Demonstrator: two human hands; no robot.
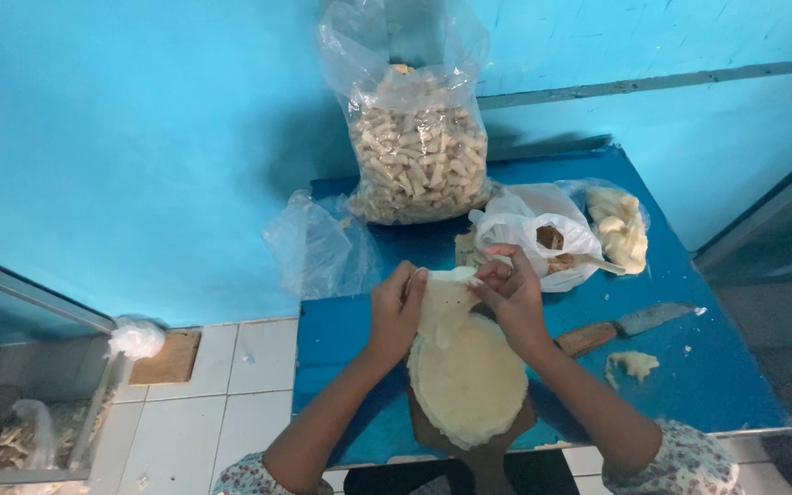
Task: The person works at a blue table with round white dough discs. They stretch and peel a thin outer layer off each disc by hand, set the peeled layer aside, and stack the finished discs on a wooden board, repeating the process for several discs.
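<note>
A stack of thin round pale wrappers lies on a wooden board at the near edge of a blue table. My left hand and my right hand both grip one wrapper sheet, lifted and hanging between them above the far side of the stack. Each hand pinches an upper edge of the sheet.
A large clear bag of small rolled pieces stands at the back. An empty clear bag, a white bag with filling and a bag of pale pieces lie behind my hands. A wooden-handled knife and a dough scrap are on the right.
</note>
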